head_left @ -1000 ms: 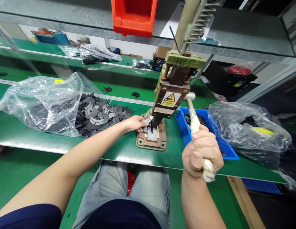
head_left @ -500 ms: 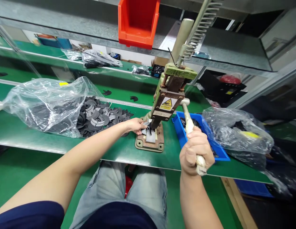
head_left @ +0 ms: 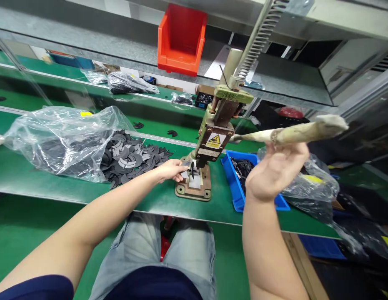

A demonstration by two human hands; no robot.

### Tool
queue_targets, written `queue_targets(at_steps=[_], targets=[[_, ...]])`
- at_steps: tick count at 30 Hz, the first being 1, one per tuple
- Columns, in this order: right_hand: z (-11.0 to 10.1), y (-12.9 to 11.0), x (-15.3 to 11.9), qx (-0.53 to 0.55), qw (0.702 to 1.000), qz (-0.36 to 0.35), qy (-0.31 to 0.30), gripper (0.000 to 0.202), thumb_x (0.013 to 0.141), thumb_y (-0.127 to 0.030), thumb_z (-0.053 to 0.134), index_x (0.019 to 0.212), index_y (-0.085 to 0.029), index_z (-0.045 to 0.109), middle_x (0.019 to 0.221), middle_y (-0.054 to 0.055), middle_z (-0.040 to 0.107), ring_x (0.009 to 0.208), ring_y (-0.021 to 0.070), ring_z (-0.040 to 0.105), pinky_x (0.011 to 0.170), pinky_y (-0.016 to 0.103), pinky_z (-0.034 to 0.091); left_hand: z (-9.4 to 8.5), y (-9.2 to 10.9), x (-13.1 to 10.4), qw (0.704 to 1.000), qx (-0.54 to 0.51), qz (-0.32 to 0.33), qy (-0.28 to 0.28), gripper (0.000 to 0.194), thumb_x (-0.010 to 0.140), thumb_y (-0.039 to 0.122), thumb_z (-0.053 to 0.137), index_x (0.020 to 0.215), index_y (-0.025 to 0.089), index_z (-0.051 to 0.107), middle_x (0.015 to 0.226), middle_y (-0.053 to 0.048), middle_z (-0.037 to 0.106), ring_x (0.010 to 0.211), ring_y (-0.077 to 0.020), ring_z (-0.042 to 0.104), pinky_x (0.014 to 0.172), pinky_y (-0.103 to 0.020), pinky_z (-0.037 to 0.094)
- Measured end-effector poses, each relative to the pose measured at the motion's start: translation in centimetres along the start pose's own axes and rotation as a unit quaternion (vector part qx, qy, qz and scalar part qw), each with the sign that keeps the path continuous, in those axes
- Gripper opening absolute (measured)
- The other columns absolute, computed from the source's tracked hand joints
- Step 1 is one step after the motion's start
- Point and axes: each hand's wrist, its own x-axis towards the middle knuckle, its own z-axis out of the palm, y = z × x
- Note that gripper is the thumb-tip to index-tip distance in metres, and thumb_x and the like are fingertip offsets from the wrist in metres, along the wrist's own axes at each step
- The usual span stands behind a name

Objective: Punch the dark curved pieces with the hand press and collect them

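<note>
My left hand [head_left: 172, 170] pinches a thin grey curved piece [head_left: 183, 171] at the left side of the press base [head_left: 193, 193]. A small black curved part [head_left: 192, 170] stands over the light metal plate [head_left: 194, 181] under the press head [head_left: 212, 139]. My right hand [head_left: 276, 168] is loosely on the raised, tape-wrapped lever [head_left: 300, 133], palm in view and fingertips partly hidden by the handle. Left of the press, many dark curved pieces [head_left: 128, 158] spill from a clear plastic bag [head_left: 62, 141].
A blue bin [head_left: 239, 204] with black parts stands right of the press, beside another plastic bag [head_left: 317, 189]. An orange bin [head_left: 181, 41] hangs over the edge of the upper shelf [head_left: 118, 54]. Two dark pieces lie behind the pile.
The lever has swung up with my right hand, whose grip has loosened. A gap now shows between the black part and the press head. My left hand has drawn slightly left with the grey piece.
</note>
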Motion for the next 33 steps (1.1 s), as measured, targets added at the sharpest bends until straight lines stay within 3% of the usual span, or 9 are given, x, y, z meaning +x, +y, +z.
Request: queue_targets(at_steps=[2, 4, 6, 9, 15, 22, 29, 33], targets=[[-1.1, 1.3, -4.5, -0.021, 0.995, 0.101, 0.008, 0.039, 0.095, -0.043, 0.065, 0.129, -0.027, 0.057, 0.123, 0.006, 0.062, 0.114, 0.0188, 0.066, 0.111, 0.046, 0.053, -0.5, 0.0, -2.0, 0.999, 0.002, 0.047, -0.008, 0.037, 0.093, 0.041, 0.077, 0.081, 0.019, 0.05, 0.057, 0.002, 0.065, 0.051, -0.0118, 0.068, 0.046, -0.016, 0.049], [-1.8, 1.9, -9.6, -0.011, 0.973, 0.213, -0.085, 0.031, 0.091, -0.036, 0.072, 0.118, -0.023, 0.064, 0.106, 0.005, 0.068, 0.098, 0.0152, 0.069, 0.099, 0.038, 0.059, -0.8, 0.0, -4.0, 0.996, 0.015, 0.088, -0.023, 0.04, 0.09, 0.048, 0.078, 0.081, 0.019, 0.052, 0.056, 0.001, 0.066, 0.05, -0.013, 0.068, 0.045, -0.017, 0.048], [-1.8, 1.8, -13.9, 0.008, 0.943, 0.287, -0.166, 0.032, 0.087, -0.036, 0.076, 0.115, -0.021, 0.067, 0.101, 0.007, 0.074, 0.091, 0.0167, 0.072, 0.088, 0.035, 0.062, -0.5, 0.0, -5.8, 0.993, 0.027, 0.105, -0.037, 0.043, 0.088, 0.054, 0.078, 0.082, 0.019, 0.053, 0.056, 0.001, 0.066, 0.05, -0.0135, 0.068, 0.044, -0.017, 0.049], [-0.7, 0.9, -17.5, 0.038, 0.905, 0.353, -0.235, 0.036, 0.083, -0.04, 0.081, 0.112, -0.021, 0.071, 0.101, 0.009, 0.078, 0.089, 0.0186, 0.075, 0.082, 0.034, 0.064, 0.4, 0.0, -7.6, 0.992, 0.035, 0.11, -0.055, 0.046, 0.086, 0.057, 0.078, 0.081, 0.02, 0.051, 0.057, 0.002, 0.066, 0.049, -0.0129, 0.067, 0.044, -0.018, 0.049], [0.7, -0.2, -19.1, 0.04, 0.888, 0.4, -0.222, 0.028, 0.084, -0.045, 0.079, 0.09, -0.019, 0.069, 0.088, 0.003, 0.074, 0.072, 0.0121, 0.065, 0.067, 0.025, 0.056, 1.9, -0.7, -8.9, 0.991, 0.041, 0.099, -0.075, 0.048, 0.085, 0.059, 0.078, 0.079, 0.02, 0.051, 0.057, 0.002, 0.066, 0.048, -0.0126, 0.066, 0.044, -0.018, 0.05], [0.2, -1.1, -20.0, 0.031, 0.897, 0.396, -0.191, 0.026, 0.086, -0.044, 0.075, 0.09, -0.02, 0.066, 0.088, 0.003, 0.071, 0.077, 0.0138, 0.065, 0.07, 0.026, 0.056, 2.2, -0.5, -8.6, 0.988, -0.017, 0.033, -0.147, 0.052, 0.079, 0.064, 0.081, 0.078, 0.02, 0.053, 0.05, 0.005, 0.058, 0.042, -0.0106, 0.058, 0.043, -0.019, 0.047], [-0.3, -1.2, -20.5, 0.015, 0.907, 0.379, -0.183, 0.02, 0.09, -0.04, 0.071, 0.09, -0.02, 0.066, 0.087, 0.003, 0.069, 0.078, 0.0141, 0.063, 0.07, 0.028, 0.054, 2.7, 0.6, -9.1, 0.983, 0.124, 0.076, -0.111, 0.038, 0.089, 0.056, 0.071, 0.082, 0.022, 0.056, 0.054, 0.004, 0.06, 0.044, -0.0139, 0.06, 0.042, -0.022, 0.04], [-0.2, -1.2, -20.4, 0.004, 0.916, 0.363, -0.174, 0.018, 0.091, -0.038, 0.07, 0.09, -0.021, 0.066, 0.087, 0.002, 0.069, 0.079, 0.0141, 0.062, 0.074, 0.029, 0.053, 2.8, 1.8, -9.8, 0.954, 0.235, 0.183, -0.035, 0.029, 0.09, 0.041, 0.07, 0.074, 0.022, 0.055, 0.061, 0.004, 0.06, 0.049, -0.0126, 0.059, 0.046, -0.023, 0.035]])
